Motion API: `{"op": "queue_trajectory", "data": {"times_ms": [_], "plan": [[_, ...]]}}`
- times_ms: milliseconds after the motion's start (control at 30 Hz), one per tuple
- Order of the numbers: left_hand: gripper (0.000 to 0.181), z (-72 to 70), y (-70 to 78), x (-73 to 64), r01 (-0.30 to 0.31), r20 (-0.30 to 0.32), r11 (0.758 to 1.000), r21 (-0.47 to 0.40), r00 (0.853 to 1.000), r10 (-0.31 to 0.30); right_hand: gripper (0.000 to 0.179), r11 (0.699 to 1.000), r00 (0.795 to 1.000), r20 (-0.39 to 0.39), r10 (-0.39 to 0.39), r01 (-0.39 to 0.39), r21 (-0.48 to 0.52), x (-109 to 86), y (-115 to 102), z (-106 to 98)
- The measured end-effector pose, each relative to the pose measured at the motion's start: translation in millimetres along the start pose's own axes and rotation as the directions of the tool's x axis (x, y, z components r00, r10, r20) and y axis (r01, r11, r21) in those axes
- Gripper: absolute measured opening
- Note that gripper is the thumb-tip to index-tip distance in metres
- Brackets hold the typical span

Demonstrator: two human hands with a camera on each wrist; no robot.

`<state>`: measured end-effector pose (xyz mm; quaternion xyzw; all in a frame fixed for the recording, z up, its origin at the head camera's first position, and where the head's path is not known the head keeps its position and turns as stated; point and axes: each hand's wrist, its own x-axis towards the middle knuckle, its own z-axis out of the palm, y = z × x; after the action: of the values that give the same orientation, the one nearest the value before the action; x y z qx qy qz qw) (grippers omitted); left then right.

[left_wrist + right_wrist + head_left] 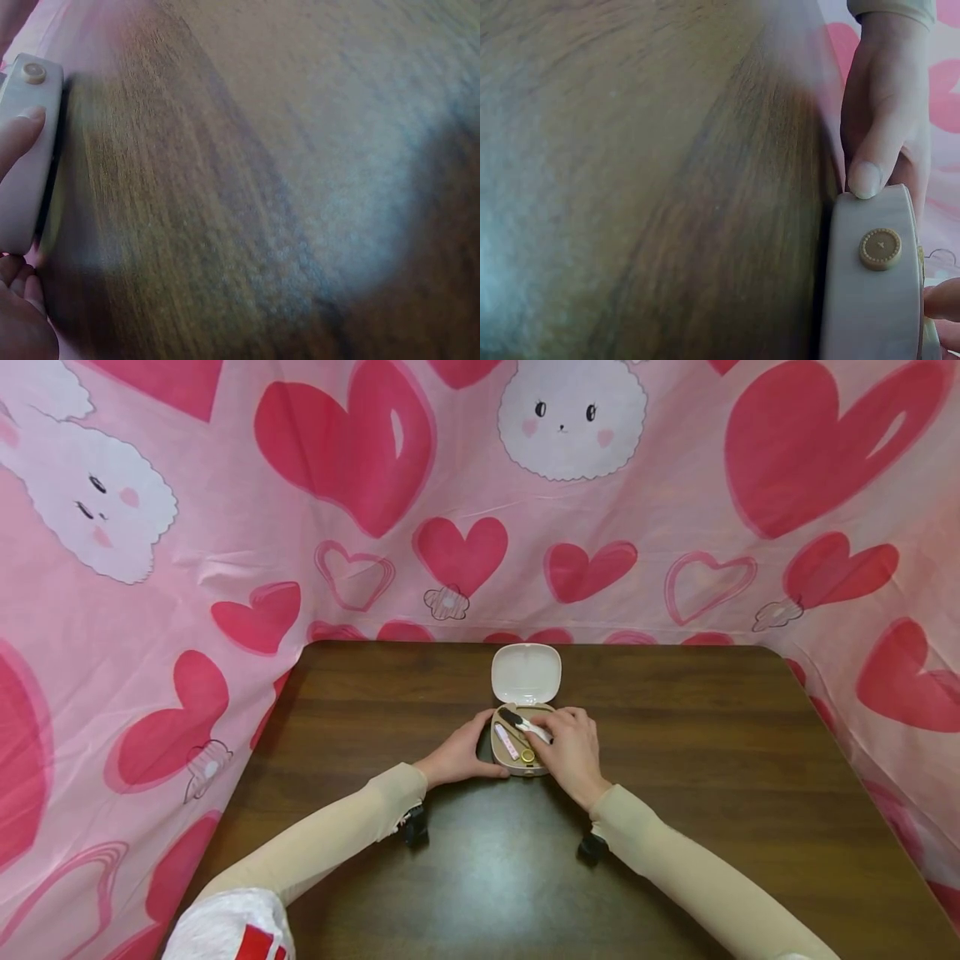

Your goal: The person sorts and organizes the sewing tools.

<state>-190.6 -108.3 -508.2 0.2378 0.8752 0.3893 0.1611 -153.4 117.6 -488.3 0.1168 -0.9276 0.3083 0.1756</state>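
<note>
A small white case (521,770) with a hinged lid (527,672) lies open on the table. My left hand (465,752) holds its left side, thumb along the front, near the round button catch (880,247). Inside the case, my right hand (572,747) pinches a slim tool (513,717) with a dark end and a white body; its exact kind is unclear. Beside that tool lie a narrow pink-and-white piece (506,741) and a small round gold-coloured item (527,756). Fingertips partly cover the right part of the case.
A dark wooden table (480,877) carries the case near its far edge. Behind and to both sides hangs a pink cloth (480,485) printed with hearts. Dark wrist cameras (415,827) sit under both forearms.
</note>
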Motion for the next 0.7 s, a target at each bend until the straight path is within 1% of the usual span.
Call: {"op": "queue_trajectory", "data": {"times_ms": [333,700], "plan": [[0.109,0.3,0.5,0.0,-0.003,-0.008,1.0,-0.001,1.0,0.003,0.015,1.0,0.999,0.034,0.02,-0.02,-0.016,0.2,-3.7,0.4],[0.108,-1.1,4.9,-2.5,-0.002,-0.007,1.0,0.002,1.0,0.002,0.012,1.0,1.0,0.023,0.006,-0.006,0.008,-1.1,-1.9,-1.4]]}}
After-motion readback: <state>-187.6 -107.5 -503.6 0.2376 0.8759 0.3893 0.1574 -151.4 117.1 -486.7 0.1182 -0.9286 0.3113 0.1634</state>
